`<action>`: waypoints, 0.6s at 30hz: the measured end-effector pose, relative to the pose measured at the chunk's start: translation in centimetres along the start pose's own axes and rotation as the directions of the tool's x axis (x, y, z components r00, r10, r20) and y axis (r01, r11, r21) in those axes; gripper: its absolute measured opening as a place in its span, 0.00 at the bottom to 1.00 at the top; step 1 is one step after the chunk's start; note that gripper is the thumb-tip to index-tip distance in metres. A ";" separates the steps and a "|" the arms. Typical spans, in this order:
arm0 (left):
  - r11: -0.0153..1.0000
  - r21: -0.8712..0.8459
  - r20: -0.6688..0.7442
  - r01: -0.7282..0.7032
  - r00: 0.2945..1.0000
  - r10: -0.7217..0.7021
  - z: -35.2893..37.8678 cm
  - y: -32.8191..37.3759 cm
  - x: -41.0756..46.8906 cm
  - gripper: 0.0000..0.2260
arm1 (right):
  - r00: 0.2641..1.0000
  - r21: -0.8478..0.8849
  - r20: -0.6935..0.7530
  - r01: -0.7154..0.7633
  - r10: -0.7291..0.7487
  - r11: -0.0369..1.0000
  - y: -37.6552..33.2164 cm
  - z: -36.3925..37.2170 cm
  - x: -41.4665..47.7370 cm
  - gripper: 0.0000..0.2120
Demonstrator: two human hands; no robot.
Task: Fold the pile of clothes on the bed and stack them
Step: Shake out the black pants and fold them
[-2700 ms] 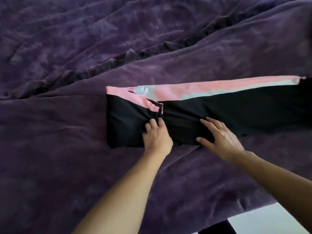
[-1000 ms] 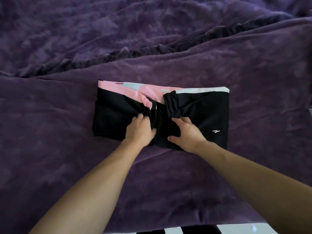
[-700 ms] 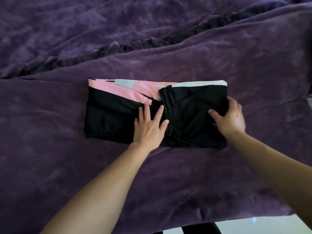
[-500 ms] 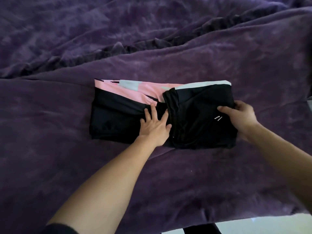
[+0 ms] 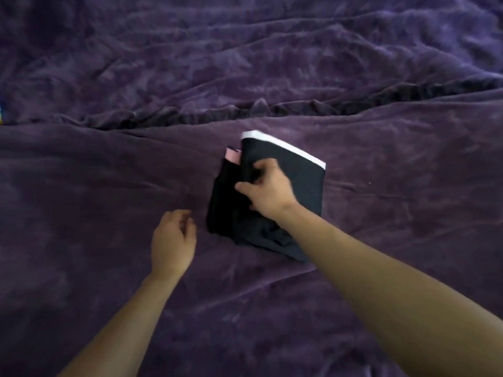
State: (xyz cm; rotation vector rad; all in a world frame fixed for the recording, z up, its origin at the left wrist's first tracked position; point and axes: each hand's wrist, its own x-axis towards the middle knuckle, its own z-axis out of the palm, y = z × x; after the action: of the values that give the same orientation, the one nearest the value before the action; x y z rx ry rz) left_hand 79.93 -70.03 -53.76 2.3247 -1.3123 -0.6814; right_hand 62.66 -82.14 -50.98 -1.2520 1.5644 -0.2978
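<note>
A black garment with a white stripe along its far edge and a bit of pink at its left lies folded into a compact bundle on the purple bedspread. My right hand grips the bundle's left part, fingers curled over the top layer. My left hand hovers just left of the bundle, fingers loosely curled, holding nothing and not touching the garment.
The bedspread is rumpled, with a dark fold ridge running across behind the garment. A small coloured patch shows at the far left edge. No other clothes are in view.
My right hand folded the garment's right half over to the left, making a smaller bundle. My left hand lifted off the garment and moved away to its left.
</note>
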 end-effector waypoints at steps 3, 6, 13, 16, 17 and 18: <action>1.000 0.006 -0.044 -0.004 0.999 0.004 -0.6 -1.5 0.4 0.10 | 0.991 -0.210 0.133 0.035 -0.007 0.977 0.6 3.4 1.1 0.28; 0.972 0.069 -0.106 -0.226 0.967 0.233 0.1 -0.3 1.5 0.12 | 0.938 -0.551 -0.087 0.237 -0.337 0.800 3.9 1.7 0.2 0.22; 0.645 0.360 0.342 -0.674 0.738 0.581 7.5 5.6 8.0 0.24 | 0.959 -0.833 0.018 0.171 -0.283 0.526 9.6 -2.9 5.4 0.32; 0.674 0.405 0.500 -0.617 0.767 0.401 9.2 4.4 11.1 0.26 | 0.991 -0.805 0.005 0.083 -0.134 0.587 11.4 -4.2 7.0 0.33; 0.673 0.406 0.523 -0.619 0.761 0.384 9.3 4.2 11.4 0.26 | 0.992 -0.804 -0.003 0.070 -0.123 0.590 11.6 -4.4 6.9 0.33; 0.674 0.396 0.527 -0.624 0.755 0.390 9.1 4.3 11.1 0.26 | 0.991 -0.805 -0.019 0.063 -0.132 0.590 11.6 -4.4 6.3 0.32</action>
State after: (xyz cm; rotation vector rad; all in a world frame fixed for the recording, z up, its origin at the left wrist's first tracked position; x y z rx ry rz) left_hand 76.70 -82.62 -61.27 2.0420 -2.5435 -0.6567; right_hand 53.30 -84.20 -61.02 -2.0527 1.7612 0.3745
